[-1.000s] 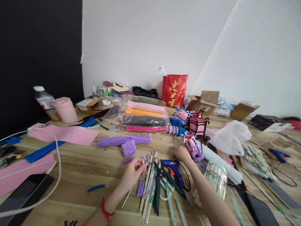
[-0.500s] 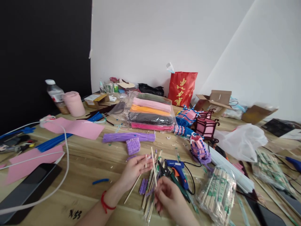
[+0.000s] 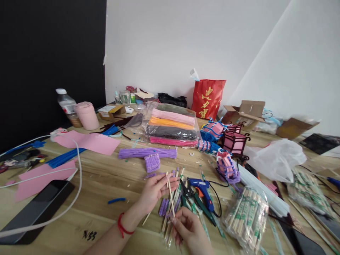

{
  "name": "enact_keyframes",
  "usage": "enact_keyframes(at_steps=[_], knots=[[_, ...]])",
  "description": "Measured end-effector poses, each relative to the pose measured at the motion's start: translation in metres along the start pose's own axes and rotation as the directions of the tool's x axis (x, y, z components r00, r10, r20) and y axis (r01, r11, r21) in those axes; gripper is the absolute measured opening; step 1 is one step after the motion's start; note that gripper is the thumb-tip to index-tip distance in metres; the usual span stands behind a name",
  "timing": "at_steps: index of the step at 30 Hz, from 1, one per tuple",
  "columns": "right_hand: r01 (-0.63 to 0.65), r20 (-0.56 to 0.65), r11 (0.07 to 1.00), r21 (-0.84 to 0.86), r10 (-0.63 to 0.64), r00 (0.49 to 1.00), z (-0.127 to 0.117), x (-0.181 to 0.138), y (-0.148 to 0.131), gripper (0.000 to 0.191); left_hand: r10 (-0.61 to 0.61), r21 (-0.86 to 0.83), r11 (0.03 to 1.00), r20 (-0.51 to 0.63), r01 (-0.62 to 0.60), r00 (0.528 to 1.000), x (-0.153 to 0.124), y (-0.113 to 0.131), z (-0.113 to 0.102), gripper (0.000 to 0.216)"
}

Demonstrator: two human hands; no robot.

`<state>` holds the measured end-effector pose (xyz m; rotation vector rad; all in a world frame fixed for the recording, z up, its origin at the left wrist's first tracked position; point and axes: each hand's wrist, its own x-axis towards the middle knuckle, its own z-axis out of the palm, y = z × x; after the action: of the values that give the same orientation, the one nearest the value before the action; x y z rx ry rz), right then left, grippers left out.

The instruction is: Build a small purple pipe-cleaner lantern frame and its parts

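Observation:
My left hand (image 3: 154,190), with a red cord at the wrist, pinches the upper ends of thin wooden sticks (image 3: 170,193). My right hand (image 3: 186,227) is closed on the lower end of one stick, holding it upright and a little tilted. Both hands hover over a heap of loose chopsticks and purple pipe-cleaner pieces (image 3: 164,207). A small purple woven piece (image 3: 152,162) and a bundle of purple pipe cleaners (image 3: 147,152) lie just beyond.
Pliers (image 3: 186,191) and a blue glue gun (image 3: 202,187) lie right of the hands, with a bag of wrapped chopsticks (image 3: 247,216) further right. A tablet (image 3: 37,211) and white cable (image 3: 74,198) lie left. Packs of pipe cleaners (image 3: 172,131), small lanterns (image 3: 234,143) and a red bag (image 3: 208,98) stand behind.
My right hand drew back from the far side of the table with a stick and brought it to my left hand. The camera shifted slightly left.

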<state>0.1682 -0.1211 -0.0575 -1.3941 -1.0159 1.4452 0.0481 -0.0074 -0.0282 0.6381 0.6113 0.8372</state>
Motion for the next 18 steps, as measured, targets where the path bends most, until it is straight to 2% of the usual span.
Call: enact_keyframes(at_steps=[13,18], knots=[[-0.018,-0.025,1.0,-0.001,0.018,1.0,-0.002,-0.002,0.0,0.044,-0.001,-0.055,0.998,-0.034,-0.001,0.999,0.001,-0.005,-0.001,0.014],[-0.035,-0.054,0.99,-0.136,0.028,0.998,-0.012,-0.006,-0.008,0.043,0.041,-0.037,0.998,-0.05,-0.043,0.998,0.003,-0.004,-0.002,0.02]])
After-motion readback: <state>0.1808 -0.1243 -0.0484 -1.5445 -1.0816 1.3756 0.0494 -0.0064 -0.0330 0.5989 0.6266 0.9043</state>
